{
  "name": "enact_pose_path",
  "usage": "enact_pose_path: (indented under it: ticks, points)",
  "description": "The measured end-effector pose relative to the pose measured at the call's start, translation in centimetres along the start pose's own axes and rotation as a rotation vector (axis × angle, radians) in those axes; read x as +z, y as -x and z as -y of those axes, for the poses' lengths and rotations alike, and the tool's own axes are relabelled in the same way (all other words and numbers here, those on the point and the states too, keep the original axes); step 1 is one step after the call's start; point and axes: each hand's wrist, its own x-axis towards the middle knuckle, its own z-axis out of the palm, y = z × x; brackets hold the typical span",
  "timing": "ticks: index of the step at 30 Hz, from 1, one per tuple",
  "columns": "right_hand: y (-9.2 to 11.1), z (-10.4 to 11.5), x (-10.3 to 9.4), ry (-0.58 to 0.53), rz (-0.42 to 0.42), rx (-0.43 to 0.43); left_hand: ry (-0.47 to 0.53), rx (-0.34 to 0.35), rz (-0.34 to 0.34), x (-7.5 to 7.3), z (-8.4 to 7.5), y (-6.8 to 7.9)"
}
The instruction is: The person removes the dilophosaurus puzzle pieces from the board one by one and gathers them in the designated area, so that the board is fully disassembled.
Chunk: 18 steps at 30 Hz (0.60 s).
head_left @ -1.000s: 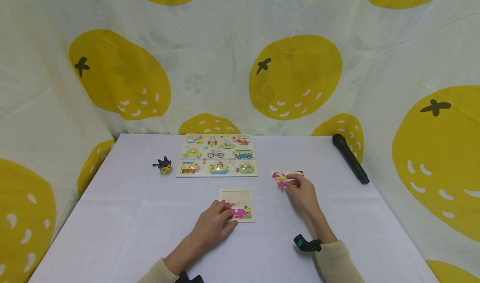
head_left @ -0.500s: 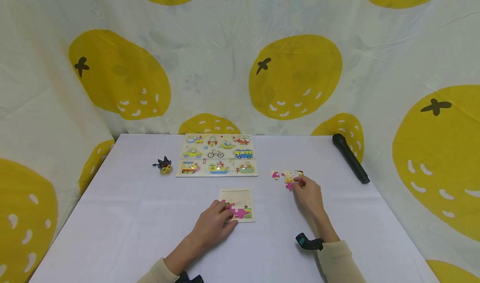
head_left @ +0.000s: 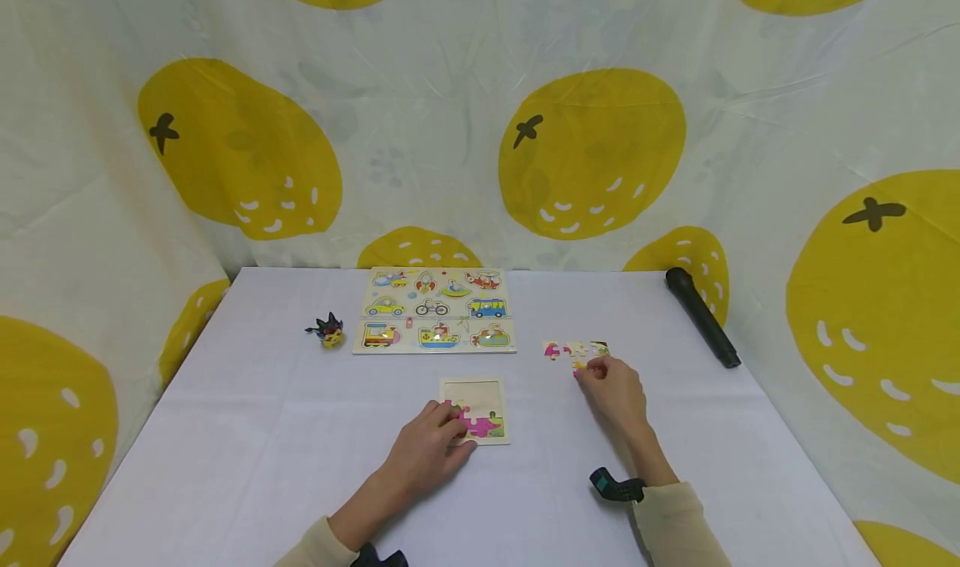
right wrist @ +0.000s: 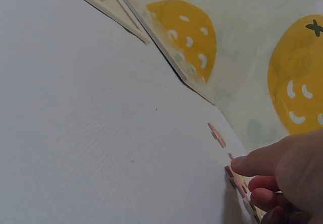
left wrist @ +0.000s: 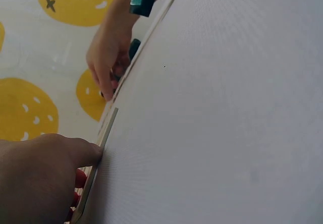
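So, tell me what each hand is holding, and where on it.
The right hand seems to pinch a pink-and-yellow puzzle piece by its right side; the left hand holds the puzzle frame by its near left corner.

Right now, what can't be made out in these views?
Lower left of the puzzle tray, head view: covered by the left hand.
Puzzle piece at the right hand, head view: partly hidden by that hand.
Loose pieces, right wrist view: too edge-on to read their pictures.
Puzzle tray, right wrist view: cut off by the top edge.

Beige sleeves (head_left: pixel 678 524), black teal-marked wrist devices (head_left: pixel 619 488)
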Motion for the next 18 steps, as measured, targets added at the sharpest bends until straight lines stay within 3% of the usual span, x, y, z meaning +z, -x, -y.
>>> enact_pose_path:
  ticks: [11,18]
  points:
    - [-0.14,-0.09,0.24,0.047,0.025,-0.009,-0.005,0.008,-0.02,0.11,0.04,-0.01]
    - [-0.22,-0.22,0.36,0.047,0.023,-0.022,-0.014,-0.011,0.024,-0.34,-0.28,0.04]
